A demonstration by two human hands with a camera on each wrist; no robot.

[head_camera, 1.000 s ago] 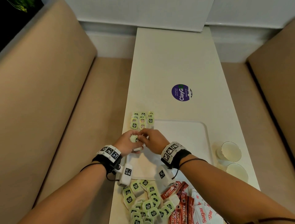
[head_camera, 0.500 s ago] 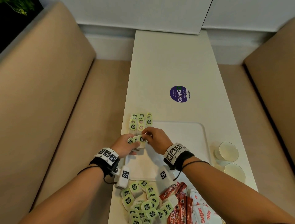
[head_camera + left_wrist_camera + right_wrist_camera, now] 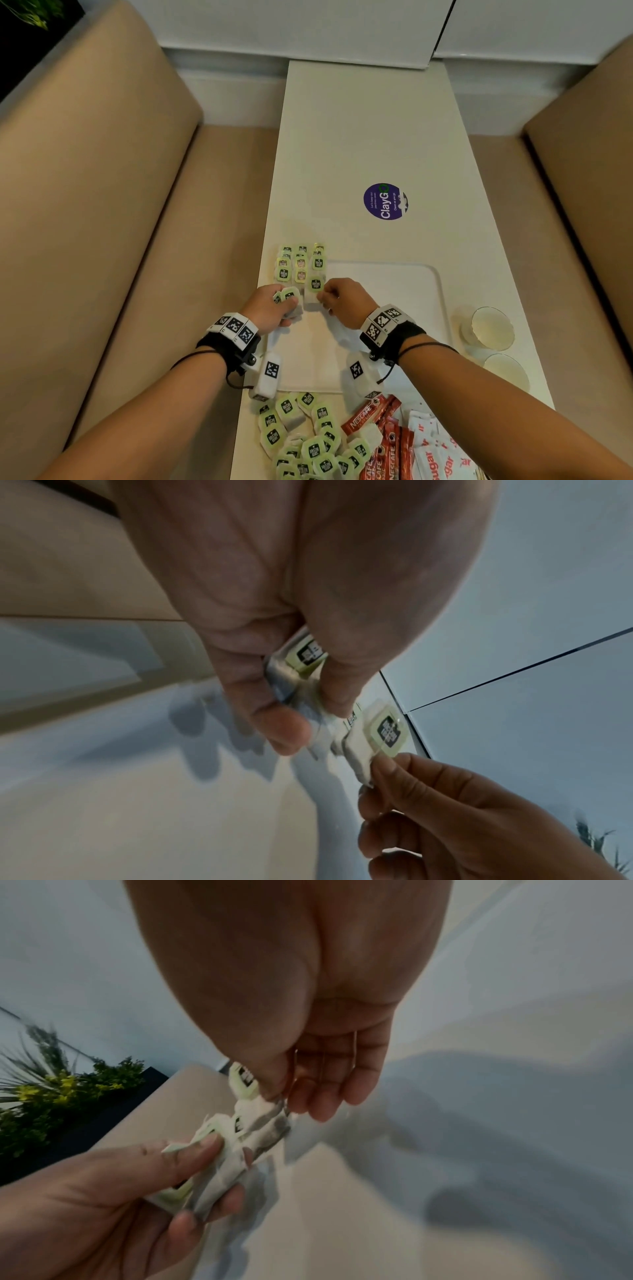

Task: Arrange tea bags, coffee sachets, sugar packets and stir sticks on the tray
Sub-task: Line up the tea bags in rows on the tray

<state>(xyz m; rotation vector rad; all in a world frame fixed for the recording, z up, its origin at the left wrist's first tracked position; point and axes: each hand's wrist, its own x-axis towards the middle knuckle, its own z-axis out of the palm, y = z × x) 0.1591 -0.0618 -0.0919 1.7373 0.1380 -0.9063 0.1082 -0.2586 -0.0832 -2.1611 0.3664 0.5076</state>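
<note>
A white tray (image 3: 404, 291) lies on the white table, with rows of green-tagged tea bags (image 3: 300, 263) laid at its far left corner. My left hand (image 3: 274, 305) holds a small bunch of tea bags (image 3: 288, 297) over the tray's left side; the left wrist view shows them between its fingers (image 3: 284, 731) and thumb. My right hand (image 3: 339, 298) pinches one tea bag (image 3: 315, 287) by its edge, just right of the bunch, below the laid rows. That bag (image 3: 377, 734) appears again in the left wrist view, and in the right wrist view (image 3: 245, 1083).
A loose pile of tea bags (image 3: 305, 442) lies at the table's near edge, with red Nescafe sachets (image 3: 383, 442) and white sugar packets (image 3: 435, 452) to its right. Two glass cups (image 3: 489, 329) stand right of the tray. A purple sticker (image 3: 385, 201) marks mid-table. Beige benches flank the table.
Both hands have moved slightly away from me toward the laid rows. The right hand has drawn one tea bag out of the left hand's bunch.
</note>
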